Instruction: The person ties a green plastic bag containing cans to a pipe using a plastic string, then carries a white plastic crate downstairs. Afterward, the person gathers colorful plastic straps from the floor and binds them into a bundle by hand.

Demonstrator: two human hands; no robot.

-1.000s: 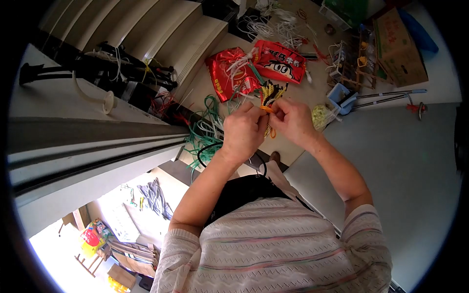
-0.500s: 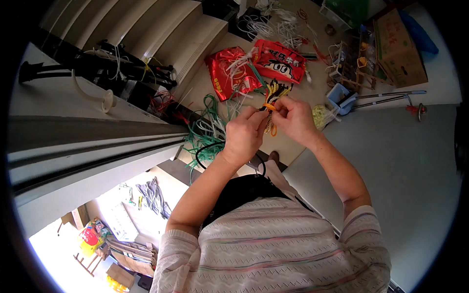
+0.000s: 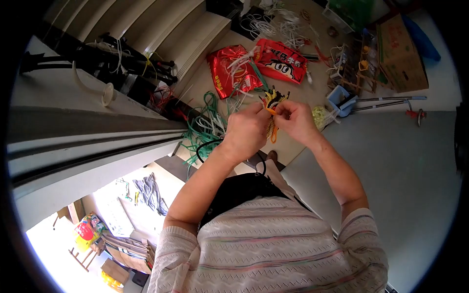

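Between my two hands is a bundle of yellow and black cords [image 3: 275, 97], its loose ends spreading upward past my fingers. An orange tie [image 3: 274, 135] goes around the bundle, with a loop of it hanging below. My left hand [image 3: 246, 129] is closed around the bundle's left side, and its fingers cover part of the cords. My right hand [image 3: 295, 120] pinches at the orange tie on the right side. Beneath my left forearm lie tangled green straps [image 3: 202, 129] on the floor.
Red plastic bags [image 3: 281, 63] lie on the floor ahead, near white cords [image 3: 290, 29]. Stairs [image 3: 190, 36] rise at the upper left. A blue dustpan [image 3: 341, 99] and a cardboard box [image 3: 403, 53] are at the right. A grey panel [image 3: 391, 180] stands close to my right arm.
My left hand has turned and shifted slightly up over the bundle, hiding more of the cords. My right hand stays at the tie, its fingers slightly rearranged.
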